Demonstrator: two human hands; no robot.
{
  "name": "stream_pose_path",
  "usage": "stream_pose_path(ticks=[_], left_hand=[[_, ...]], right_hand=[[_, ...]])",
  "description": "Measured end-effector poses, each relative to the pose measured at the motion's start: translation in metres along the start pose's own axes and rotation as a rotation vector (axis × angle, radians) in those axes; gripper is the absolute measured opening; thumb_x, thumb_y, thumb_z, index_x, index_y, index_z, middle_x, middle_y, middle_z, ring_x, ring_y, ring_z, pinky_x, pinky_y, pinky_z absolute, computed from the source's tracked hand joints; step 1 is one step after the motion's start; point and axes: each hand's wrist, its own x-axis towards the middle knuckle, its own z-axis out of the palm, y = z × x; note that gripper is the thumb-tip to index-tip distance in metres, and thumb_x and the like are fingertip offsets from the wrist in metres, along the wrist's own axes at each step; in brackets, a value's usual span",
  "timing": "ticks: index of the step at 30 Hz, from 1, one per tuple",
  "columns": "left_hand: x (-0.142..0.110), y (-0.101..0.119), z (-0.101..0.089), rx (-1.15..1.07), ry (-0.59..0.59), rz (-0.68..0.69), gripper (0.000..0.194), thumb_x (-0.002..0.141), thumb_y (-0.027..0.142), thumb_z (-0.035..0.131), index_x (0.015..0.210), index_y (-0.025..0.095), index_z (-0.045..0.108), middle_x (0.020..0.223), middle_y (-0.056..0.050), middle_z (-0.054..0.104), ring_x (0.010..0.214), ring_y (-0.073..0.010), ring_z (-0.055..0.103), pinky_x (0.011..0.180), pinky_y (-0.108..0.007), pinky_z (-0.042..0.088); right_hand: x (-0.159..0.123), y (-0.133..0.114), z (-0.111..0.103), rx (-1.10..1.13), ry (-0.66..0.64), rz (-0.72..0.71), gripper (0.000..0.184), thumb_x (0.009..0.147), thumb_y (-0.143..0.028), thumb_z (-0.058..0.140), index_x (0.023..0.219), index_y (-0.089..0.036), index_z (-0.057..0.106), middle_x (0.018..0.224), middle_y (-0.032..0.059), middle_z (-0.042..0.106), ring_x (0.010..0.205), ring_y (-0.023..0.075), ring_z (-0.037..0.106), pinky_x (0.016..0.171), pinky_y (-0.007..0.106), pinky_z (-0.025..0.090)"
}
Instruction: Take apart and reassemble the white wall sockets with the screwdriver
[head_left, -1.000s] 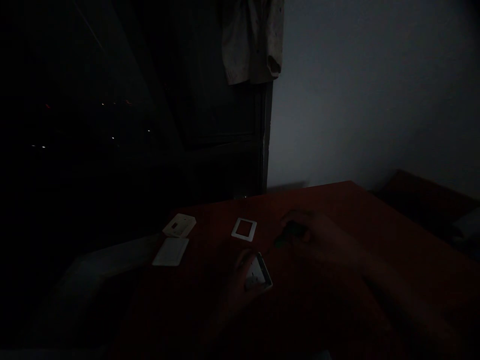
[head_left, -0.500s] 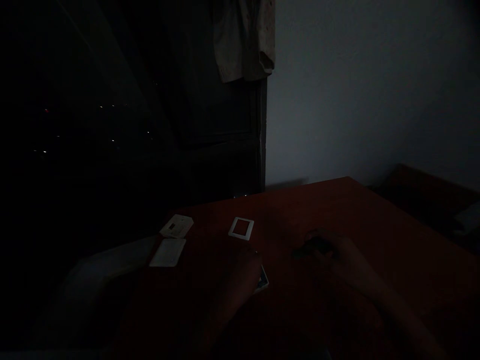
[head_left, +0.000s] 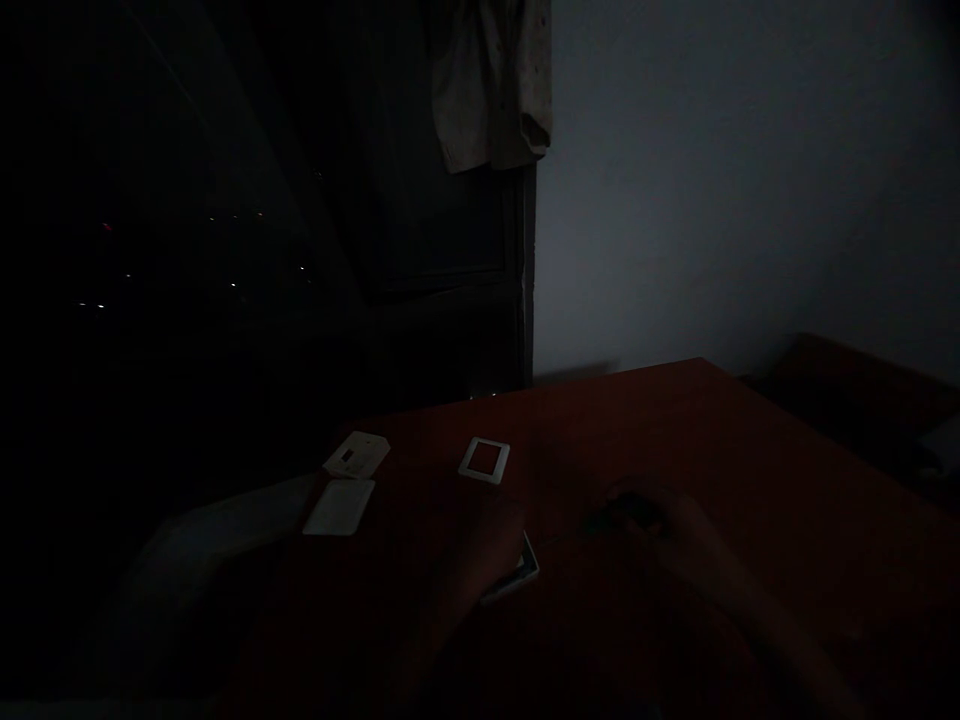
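Observation:
The scene is very dark. My left hand (head_left: 491, 540) is closed, its fingertips by the upper part of a flat, white-edged case (head_left: 529, 570) with a dark inside. The hand covers much of that case, and what its fingers pinch is hidden. To the right, my right hand (head_left: 664, 510) is wrapped round a small dark object (head_left: 634, 508) with a greenish end pointing left; its kind cannot be made out. Beyond my left hand lies a white square frame (head_left: 472, 472) with an open middle.
On the left of the reddish table (head_left: 630, 400) lie a pale flat panel (head_left: 339, 507) and a pale plate with a dark slot (head_left: 367, 455). A dark window stands behind, with a hanging shirt (head_left: 491, 90) and a grey wall (head_left: 712, 180).
My right hand has come slightly lower and nearer with the dark object. More of the white-edged case shows beside my left hand. The view has shifted a little.

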Motion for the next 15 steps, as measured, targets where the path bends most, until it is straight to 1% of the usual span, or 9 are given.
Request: stream_pose_path(ticks=[4,8,12,15], left_hand=[[0.002,-0.003,0.001,-0.047,-0.004,-0.021,0.020,0.086,0.014,0.047,0.085,0.018,0.066,0.090,-0.010,0.068,0.088,-0.0232,0.063,0.079,-0.033,0.047],[0.000,-0.006,0.001,-0.106,-0.005,-0.023,0.020,0.088,0.016,0.047,0.082,0.019,0.066,0.088,-0.008,0.068,0.086,-0.0210,0.063,0.080,-0.031,0.046],[-0.005,-0.009,-0.001,-0.163,0.012,-0.011,0.020,0.090,0.018,0.045,0.087,0.020,0.065,0.094,-0.006,0.067,0.092,-0.0191,0.061,0.083,-0.029,0.045],[-0.007,-0.011,-0.004,-0.200,0.019,0.011,0.023,0.090,0.017,0.043,0.088,0.020,0.066,0.094,-0.005,0.067,0.093,-0.0179,0.060,0.084,-0.028,0.044]], right_hand=[[0.000,0.000,0.002,-0.003,0.002,-0.017,0.024,0.081,-0.021,0.051,0.102,-0.022,0.063,0.097,0.0046,0.070,0.085,0.0212,0.068,0.070,0.032,0.053],[0.002,-0.004,0.002,-0.005,0.031,-0.007,0.022,0.084,-0.026,0.051,0.102,-0.022,0.062,0.099,0.0055,0.070,0.087,0.0213,0.068,0.074,0.033,0.053],[0.004,-0.015,0.000,-0.010,0.089,-0.036,0.023,0.085,-0.031,0.052,0.104,-0.022,0.061,0.100,0.0053,0.070,0.085,0.0198,0.067,0.066,0.028,0.053],[0.005,-0.026,0.000,-0.037,0.095,-0.065,0.022,0.084,-0.030,0.053,0.104,-0.023,0.061,0.100,0.0049,0.070,0.083,0.0189,0.067,0.065,0.027,0.052]])
